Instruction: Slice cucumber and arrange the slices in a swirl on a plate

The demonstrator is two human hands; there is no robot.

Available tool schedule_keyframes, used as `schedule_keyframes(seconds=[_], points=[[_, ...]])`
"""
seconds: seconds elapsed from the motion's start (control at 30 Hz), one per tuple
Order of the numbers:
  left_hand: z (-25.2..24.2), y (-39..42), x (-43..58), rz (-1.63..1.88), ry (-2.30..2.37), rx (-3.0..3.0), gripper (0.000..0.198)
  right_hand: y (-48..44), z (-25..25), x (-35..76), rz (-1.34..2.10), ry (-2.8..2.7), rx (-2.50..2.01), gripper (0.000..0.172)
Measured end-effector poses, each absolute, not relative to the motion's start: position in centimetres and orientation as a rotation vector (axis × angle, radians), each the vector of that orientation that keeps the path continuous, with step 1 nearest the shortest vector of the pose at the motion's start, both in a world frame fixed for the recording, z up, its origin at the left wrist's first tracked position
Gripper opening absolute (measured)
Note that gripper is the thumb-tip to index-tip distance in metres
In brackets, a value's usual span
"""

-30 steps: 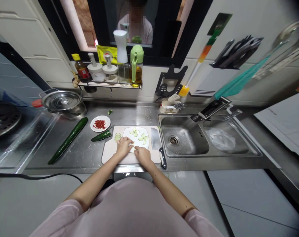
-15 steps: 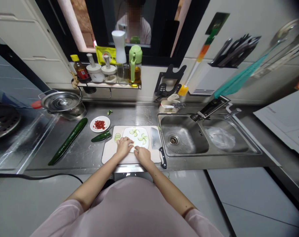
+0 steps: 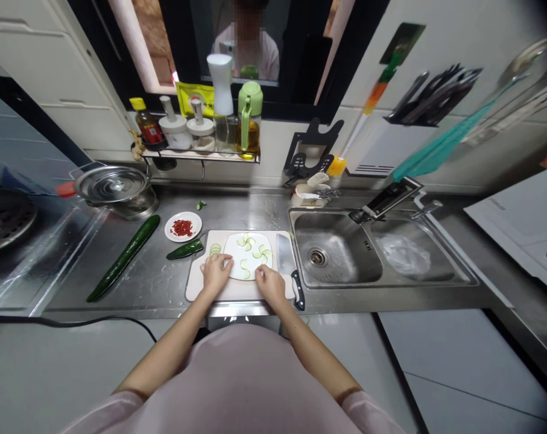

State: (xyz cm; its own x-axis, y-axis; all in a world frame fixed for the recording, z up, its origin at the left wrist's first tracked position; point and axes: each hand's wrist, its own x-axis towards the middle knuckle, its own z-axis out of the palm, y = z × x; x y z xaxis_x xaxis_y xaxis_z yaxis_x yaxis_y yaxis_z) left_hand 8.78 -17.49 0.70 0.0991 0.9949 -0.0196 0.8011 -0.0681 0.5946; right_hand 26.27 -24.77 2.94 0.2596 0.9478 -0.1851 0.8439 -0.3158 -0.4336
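Note:
A white plate [image 3: 235, 248] with several half-moon cucumber slices [image 3: 254, 252] lies on a pale cutting board [image 3: 198, 287] at the counter's front edge. My left hand [image 3: 216, 272] has its curled fingers on the plate's left rim. My right hand [image 3: 269, 283] grips the plate's near right rim in the same way. A few more cucumber slices [image 3: 215, 248] sit on the board left of the plate. A cleaver [image 3: 284, 253] lies flat along the board's right edge, handle toward me.
A cucumber stub [image 3: 185, 249] and a whole cucumber [image 3: 123, 258] lie left of the board. Behind them are a small dish of chopped red chili [image 3: 183, 226] and a lidded steel pot [image 3: 113, 187]. The sink [image 3: 345, 274] is on the right, a condiment shelf [image 3: 201, 155] at the back.
Both hands were together over the plate's near edge. They have moved apart to its left and right rims, uncovering more slices.

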Motion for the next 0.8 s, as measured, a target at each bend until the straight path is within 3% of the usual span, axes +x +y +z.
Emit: schedule_keyframes(seconds=[0.37,0.8], points=[[0.4,-19.2,6.1,0.309,1.884,1.637,0.027,-25.6,1.0,29.9,0.711,-1.394,-2.367,0.026],[0.5,-19.3,7.1,0.294,1.864,1.641,0.026,-24.8,0.5,30.1,0.695,-1.384,-2.352,0.026]])
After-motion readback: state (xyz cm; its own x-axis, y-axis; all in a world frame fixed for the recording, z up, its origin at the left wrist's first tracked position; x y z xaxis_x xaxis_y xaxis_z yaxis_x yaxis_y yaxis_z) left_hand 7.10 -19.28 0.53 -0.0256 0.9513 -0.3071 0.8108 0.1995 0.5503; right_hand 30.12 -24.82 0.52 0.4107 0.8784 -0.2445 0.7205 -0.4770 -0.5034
